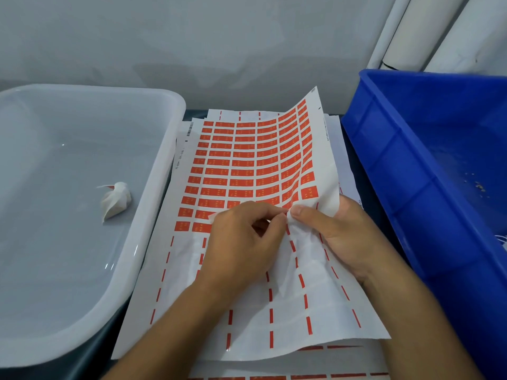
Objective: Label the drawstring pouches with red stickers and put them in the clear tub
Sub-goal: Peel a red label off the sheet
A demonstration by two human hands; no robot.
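A white sheet of red stickers (247, 165) lies on a stack of similar sheets between two tubs, its right edge lifted and curled. My right hand (337, 237) pinches and bends up the sheet's right side with the thumb on top. My left hand (241, 237) rests on the sheet with fingertips pinched at a sticker near the lowest filled row, right beside my right thumb. The clear tub (153, 187) stands at the left and holds one small white drawstring pouch (115, 200) with a red sticker showing on it.
A blue plastic crate (406, 165) stands at the right, with a bit of white cord at its lower right corner. More sticker sheets (301, 375) stick out under the top one. White rolls (428, 31) lean against the grey wall behind.
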